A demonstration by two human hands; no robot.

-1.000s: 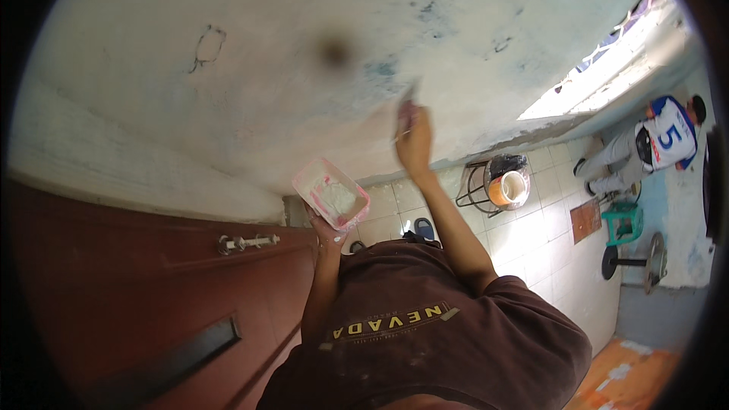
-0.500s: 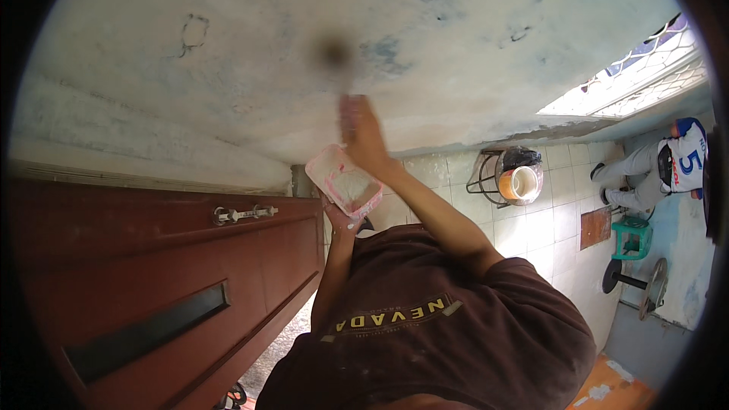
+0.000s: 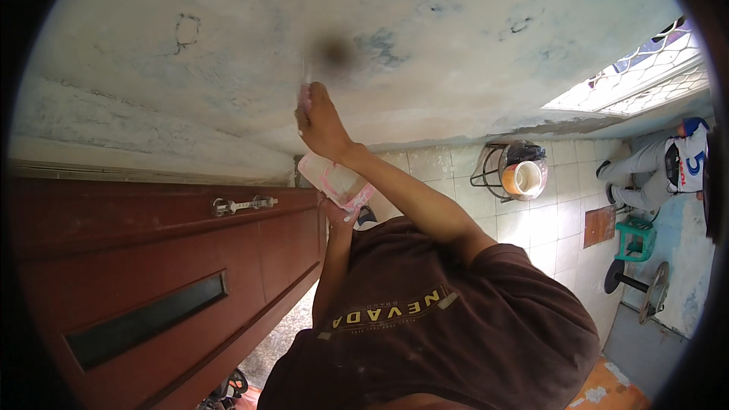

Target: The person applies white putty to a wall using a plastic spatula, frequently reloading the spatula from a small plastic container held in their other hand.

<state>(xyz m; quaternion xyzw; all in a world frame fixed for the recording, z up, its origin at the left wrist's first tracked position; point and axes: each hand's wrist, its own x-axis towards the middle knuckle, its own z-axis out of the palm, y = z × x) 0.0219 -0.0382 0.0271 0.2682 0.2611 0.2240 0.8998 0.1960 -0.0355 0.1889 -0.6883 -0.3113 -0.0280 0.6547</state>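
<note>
My right hand is closed around the pinkish handle of a putty knife, raised against the patchy pale wall. The tool's blade is thin and hard to make out. Below it, my left hand grips a pink-rimmed plastic tub from underneath, with whitish paste smeared on the tub and on the fingers. The right hand and wrist cover part of the tub's upper side.
A reddish-brown door with a metal handle stands close on the left. To the right, a stool bears an orange-and-white bucket. Farther right are a person, a green plastic stool and a grilled window.
My right hand has moved left along the wall with the putty knife, out from above the tub's right side. My left hand and the tub have shifted slightly left.
</note>
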